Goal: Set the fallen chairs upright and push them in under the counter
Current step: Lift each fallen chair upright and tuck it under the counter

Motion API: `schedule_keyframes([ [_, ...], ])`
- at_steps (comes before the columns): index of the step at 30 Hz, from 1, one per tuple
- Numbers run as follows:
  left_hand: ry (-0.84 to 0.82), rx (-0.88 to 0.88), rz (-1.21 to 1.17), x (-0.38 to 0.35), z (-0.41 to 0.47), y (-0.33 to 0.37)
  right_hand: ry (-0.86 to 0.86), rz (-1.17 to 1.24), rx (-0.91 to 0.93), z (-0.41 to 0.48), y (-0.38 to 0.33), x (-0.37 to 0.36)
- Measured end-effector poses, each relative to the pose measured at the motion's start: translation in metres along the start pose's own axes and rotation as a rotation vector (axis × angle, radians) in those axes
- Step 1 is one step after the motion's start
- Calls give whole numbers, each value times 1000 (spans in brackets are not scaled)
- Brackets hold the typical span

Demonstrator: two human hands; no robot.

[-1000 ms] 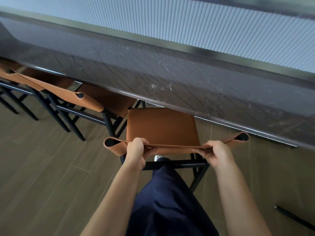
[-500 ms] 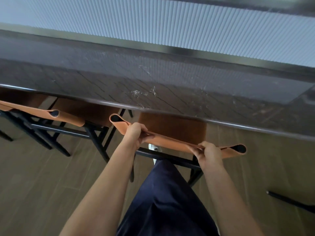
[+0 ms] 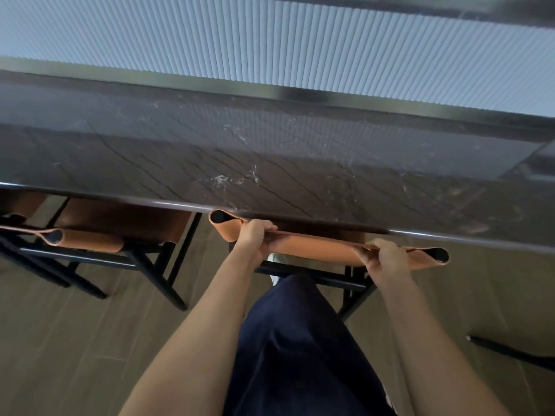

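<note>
An upright chair with a tan leather backrest and black metal frame stands right in front of me, its seat almost wholly hidden under the dark marble counter. My left hand grips the left part of the backrest's top edge. My right hand grips the right part. The backrest's left end touches or nearly touches the counter's front edge. My dark-trousered leg is behind the chair's rear crossbar.
Another tan chair is tucked under the counter to the left, with a further one at the left edge. A black chair leg lies low over the wooden floor at the right. A ribbed white wall runs behind the counter.
The chair has slid forward under the counter with both hands on its backrest; the seat, plainly visible a second ago, is now nearly hidden. I have stepped closer.
</note>
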State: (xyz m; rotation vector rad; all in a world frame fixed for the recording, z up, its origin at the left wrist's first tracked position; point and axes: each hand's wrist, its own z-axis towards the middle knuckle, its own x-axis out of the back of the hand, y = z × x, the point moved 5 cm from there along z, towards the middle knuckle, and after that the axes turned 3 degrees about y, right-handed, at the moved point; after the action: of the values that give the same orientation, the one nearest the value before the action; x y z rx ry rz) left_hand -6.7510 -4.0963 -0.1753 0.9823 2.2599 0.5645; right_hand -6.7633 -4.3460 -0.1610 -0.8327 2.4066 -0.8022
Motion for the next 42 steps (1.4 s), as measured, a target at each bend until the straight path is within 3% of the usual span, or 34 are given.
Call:
schedule_keyframes([
  [12,46,27,35,-3,11,-4,1,7,-32,10,-7,2],
  [19,114,73,1,19,0,-28,37,24,-98,12,24,30],
  [25,84,69,4,41,-4,-38,21,55,-105,7,52,42],
  [42,81,30,-24,37,-7,-39,3,22,-113,15,47,43],
])
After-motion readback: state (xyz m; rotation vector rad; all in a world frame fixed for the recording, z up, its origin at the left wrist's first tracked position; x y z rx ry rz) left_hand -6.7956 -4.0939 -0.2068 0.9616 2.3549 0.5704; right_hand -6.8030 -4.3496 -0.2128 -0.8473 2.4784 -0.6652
